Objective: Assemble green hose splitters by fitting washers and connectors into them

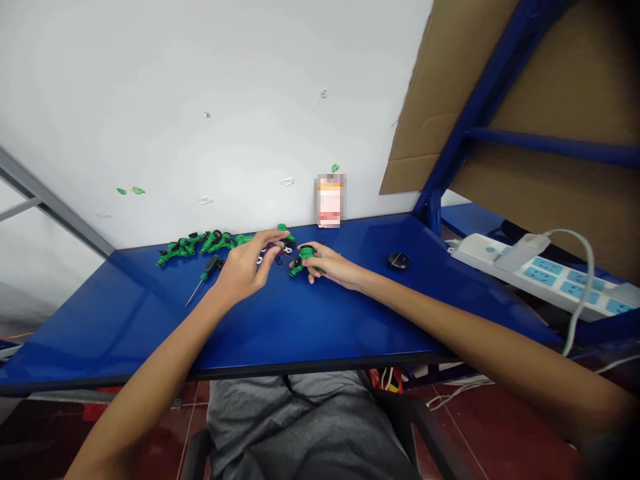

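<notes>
bare forearms (170,360) nearest the camera lead across the blue table (265,333) to a right hand (334,265) with fingers closed round a green fitting (307,252), and a left hand (243,270) just beside it, thumb and forefinger curved close together. the step looks like fine work on that fitting, and the next move seems to call for a steady right hold and precise left fingertips. whether the left pinches anything i cannot tell, and the fingers partly hide the fitting and the small rings (288,251).
</notes>
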### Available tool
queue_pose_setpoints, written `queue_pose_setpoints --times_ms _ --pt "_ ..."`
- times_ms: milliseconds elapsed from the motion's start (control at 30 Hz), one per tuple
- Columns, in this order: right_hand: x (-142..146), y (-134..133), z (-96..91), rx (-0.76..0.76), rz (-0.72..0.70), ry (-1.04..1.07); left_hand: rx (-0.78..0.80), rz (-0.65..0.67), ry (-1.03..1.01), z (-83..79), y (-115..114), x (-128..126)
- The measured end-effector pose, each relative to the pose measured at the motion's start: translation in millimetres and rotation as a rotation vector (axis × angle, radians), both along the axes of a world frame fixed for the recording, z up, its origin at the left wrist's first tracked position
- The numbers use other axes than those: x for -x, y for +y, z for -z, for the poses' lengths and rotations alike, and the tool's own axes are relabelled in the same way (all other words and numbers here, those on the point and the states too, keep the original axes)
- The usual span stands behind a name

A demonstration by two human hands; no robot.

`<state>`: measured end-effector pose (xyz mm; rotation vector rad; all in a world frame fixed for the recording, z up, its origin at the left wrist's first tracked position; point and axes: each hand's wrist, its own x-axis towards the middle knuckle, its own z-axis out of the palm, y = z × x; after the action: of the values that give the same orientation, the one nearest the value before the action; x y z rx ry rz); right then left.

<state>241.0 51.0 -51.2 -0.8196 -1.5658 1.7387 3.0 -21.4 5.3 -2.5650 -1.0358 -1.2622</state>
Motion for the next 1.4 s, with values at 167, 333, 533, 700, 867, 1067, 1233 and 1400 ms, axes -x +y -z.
queue_pose_setpoints --times_ms 167,333,533,700,867,1067,1233,1400 --pt "0.9 0.4 0.5 -0.008 0.001 0.003 -0.08 -0.119 0.186 1.8 -0.7 -1.7" --pt "2.0 2.4 4.5 -0.027 0.0 -0.002 -0.164 -0.283 0.273 2.8 2.3 -0.5" --pt "1.4 7.1 10.1 -0.028 0.013 -0.02 -0.04 -0.003 0.348 -11.6 -3.6 -0.1" --pt "0.9 3.8 7.1 -0.079 -0.011 -0.042 -0.104 -0.216 0.307 -3.6 -2.2 -4.2" --pt "0.8 2.7 6.5 -0.064 0.006 -0.044 -0.118 -0.236 0.399 -5.3 -0.6 -3.4" --pt "0.2 7.1 10.6 -0.055 0.013 -0.006 0.021 0.011 0.368 -17.2 -1.4 1.9" --pt "0.2 3.1 8.5 -0.135 0.019 -0.073 0.005 -0.109 0.37 -16.3 -1.8 3.7" --pt "2.0 -2.5 6.6 -0.254 0.107 -0.064 -0.02 -0.11 0.391 -10.8 -0.6 2.2"
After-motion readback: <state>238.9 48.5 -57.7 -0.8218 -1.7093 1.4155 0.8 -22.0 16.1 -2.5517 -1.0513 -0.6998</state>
